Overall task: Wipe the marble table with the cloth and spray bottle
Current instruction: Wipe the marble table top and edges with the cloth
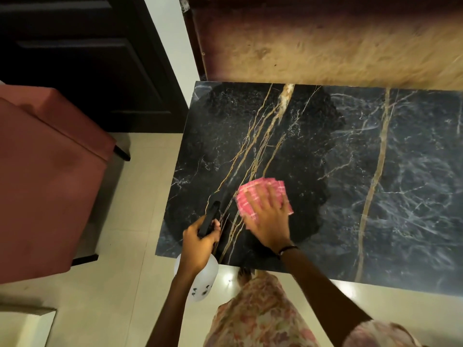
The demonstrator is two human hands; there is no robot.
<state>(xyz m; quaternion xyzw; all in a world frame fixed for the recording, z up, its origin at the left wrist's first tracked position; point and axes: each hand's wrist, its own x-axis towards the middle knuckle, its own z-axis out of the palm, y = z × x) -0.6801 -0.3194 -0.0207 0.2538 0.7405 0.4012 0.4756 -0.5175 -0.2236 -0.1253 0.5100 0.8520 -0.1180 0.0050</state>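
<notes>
A black marble table [350,159] with gold and white veins fills the right half of the head view. A pink checked cloth [253,194] lies flat on its near left part. My right hand [269,221] presses down on the cloth with spread fingers. My left hand [200,242] grips the black trigger head of a white spray bottle [204,281], held just off the table's near left corner with the nozzle pointing over the marble. The left part of the tabletop looks darker than the right part.
A pink upholstered chair [45,176] stands to the left of the table on a cream tiled floor [130,284]. A dark door [82,58] is at the back left. A worn brown wall [325,41] runs behind the table.
</notes>
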